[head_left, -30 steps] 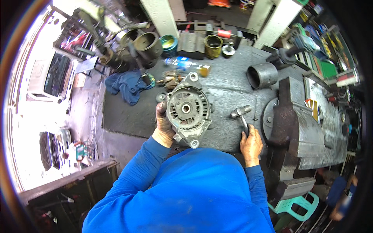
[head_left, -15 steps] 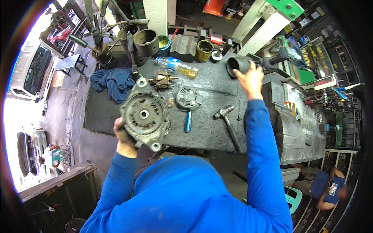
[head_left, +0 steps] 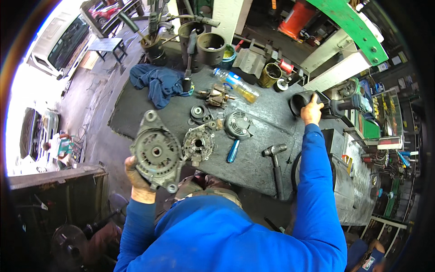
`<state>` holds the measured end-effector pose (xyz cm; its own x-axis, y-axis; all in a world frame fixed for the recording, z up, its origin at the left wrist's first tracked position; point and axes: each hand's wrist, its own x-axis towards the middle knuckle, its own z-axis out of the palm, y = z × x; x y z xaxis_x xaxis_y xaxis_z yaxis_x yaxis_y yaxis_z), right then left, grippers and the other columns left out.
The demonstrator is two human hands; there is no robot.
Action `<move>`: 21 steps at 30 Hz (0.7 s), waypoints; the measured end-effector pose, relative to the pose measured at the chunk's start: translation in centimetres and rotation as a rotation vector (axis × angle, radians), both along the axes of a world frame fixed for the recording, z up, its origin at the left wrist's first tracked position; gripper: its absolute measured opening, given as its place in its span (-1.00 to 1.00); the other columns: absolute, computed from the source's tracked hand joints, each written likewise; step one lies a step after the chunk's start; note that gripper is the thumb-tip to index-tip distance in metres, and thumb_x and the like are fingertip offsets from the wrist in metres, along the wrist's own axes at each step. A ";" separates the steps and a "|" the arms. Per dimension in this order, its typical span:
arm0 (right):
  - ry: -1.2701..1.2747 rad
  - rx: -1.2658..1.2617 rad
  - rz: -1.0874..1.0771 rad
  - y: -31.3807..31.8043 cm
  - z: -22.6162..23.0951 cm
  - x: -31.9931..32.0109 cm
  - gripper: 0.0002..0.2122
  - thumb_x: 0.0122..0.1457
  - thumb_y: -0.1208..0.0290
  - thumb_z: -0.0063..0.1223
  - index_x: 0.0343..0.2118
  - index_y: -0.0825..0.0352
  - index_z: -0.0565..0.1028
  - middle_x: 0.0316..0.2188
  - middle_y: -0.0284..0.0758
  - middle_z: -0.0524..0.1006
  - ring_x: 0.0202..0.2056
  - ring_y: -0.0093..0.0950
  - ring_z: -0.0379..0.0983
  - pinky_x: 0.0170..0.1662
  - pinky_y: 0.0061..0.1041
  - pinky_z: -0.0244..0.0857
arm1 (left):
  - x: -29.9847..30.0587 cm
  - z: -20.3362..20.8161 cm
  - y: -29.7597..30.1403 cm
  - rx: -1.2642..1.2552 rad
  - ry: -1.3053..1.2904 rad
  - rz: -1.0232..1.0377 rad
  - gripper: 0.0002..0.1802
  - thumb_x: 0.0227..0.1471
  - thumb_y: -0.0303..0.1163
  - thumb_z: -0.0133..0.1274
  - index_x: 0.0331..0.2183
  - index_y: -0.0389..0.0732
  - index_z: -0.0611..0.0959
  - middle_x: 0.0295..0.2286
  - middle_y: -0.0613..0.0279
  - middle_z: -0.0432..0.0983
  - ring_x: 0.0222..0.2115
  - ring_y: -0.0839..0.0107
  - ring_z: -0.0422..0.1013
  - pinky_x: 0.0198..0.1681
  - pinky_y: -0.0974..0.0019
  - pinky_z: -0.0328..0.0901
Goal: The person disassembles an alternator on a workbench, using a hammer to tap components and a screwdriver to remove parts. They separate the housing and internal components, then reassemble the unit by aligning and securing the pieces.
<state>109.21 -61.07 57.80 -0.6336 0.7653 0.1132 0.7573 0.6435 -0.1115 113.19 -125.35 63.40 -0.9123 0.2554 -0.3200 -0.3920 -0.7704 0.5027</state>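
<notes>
My left hand grips the edge of a grey alternator housing, raised off the bench's near left side with its round vented face up. My right hand is closed on the rim of a dark metal cylinder lying at the bench's right; the fingers curl partly out of sight. Between my hands lie an alternator end bracket, a small round bearing-like part, a rotor with copper tones and a vented round cover. A blue-handled tool and a hammer are nearer me.
A plastic bottle with yellowish liquid lies behind the parts. A blue rag, metal cylinders and a yellow can line the far side. A white post with a green beam rises at the far right.
My left hand has moved the housing left and toward me, uncovering the end bracket and the bearing-like part. My right hand stays on the cylinder. The whole view has shifted.
</notes>
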 end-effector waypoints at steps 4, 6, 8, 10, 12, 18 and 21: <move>0.026 0.022 0.260 2.7 2.3 2.0 -0.44 0.09 0.46 0.14 0.23 0.33 0.45 -0.06 0.16 0.62 -0.06 0.01 0.64 0.05 -0.15 0.52 | 1.1 0.7 3.3 0.043 -0.068 -0.122 -0.12 -0.05 0.02 0.20 0.22 -0.30 0.49 0.10 -0.17 0.51 0.06 -0.06 0.52 0.15 -0.19 0.48; 0.125 -0.294 0.228 3.9 2.4 3.0 -0.47 0.08 0.52 0.08 0.20 0.46 0.49 -0.09 0.10 0.67 -0.11 -0.15 0.68 0.00 -0.23 0.51 | 1.1 1.1 5.4 0.055 -0.054 -0.167 -0.12 -0.06 -0.02 0.21 0.21 -0.36 0.49 0.08 -0.18 0.53 0.03 -0.05 0.55 0.14 -0.12 0.50; 0.186 -0.819 0.105 4.2 1.2 4.1 -0.51 0.11 0.62 -0.01 0.17 0.55 0.49 -0.07 -0.12 0.68 -0.11 -0.29 0.62 -0.01 -0.35 0.48 | 1.1 1.4 7.3 0.133 -0.071 -0.250 -0.15 -0.05 -0.08 0.21 0.21 -0.36 0.49 0.08 -0.20 0.53 0.04 -0.05 0.54 0.14 -0.14 0.49; 0.167 -0.775 0.062 3.7 0.0 4.9 -0.52 0.09 0.65 0.04 0.14 0.54 0.52 -0.09 -0.13 0.69 -0.14 -0.32 0.63 -0.04 -0.35 0.48 | 0.9 1.5 8.7 0.240 -0.105 -0.348 -0.18 -0.03 -0.19 0.21 0.22 -0.39 0.45 0.08 -0.21 0.53 0.05 -0.06 0.54 0.18 -0.17 0.45; 0.139 -0.833 0.107 2.3 0.1 5.3 -0.53 0.11 0.50 0.10 0.12 0.52 0.55 -0.05 0.06 0.67 -0.03 -0.20 0.65 0.07 -0.30 0.46 | 0.9 1.6 9.5 0.149 -0.108 -0.350 -0.20 -0.01 -0.24 0.20 0.23 -0.39 0.44 0.08 -0.15 0.54 0.04 -0.01 0.55 0.16 -0.09 0.47; 0.284 0.112 0.634 -7.3 6.1 -0.6 -0.61 0.13 0.31 0.22 0.00 0.38 0.61 -0.04 0.02 0.63 0.04 -0.03 0.55 0.15 -0.14 0.43 | 1.1 1.8 9.2 -0.048 -0.106 -0.211 -0.32 0.03 -0.37 0.15 0.20 -0.37 0.48 0.02 -0.06 0.57 0.00 0.05 0.57 0.14 -0.05 0.48; 0.441 0.131 0.966 -14.5 4.5 -6.6 -0.69 0.05 0.34 0.31 -0.15 0.37 0.63 -0.14 -0.09 0.65 -0.04 -0.13 0.55 0.08 -0.20 0.47 | 1.1 2.0 7.9 -0.102 -0.077 -0.159 -0.29 0.03 -0.32 0.17 0.21 -0.34 0.47 0.06 -0.09 0.56 0.04 0.00 0.55 0.17 -0.13 0.46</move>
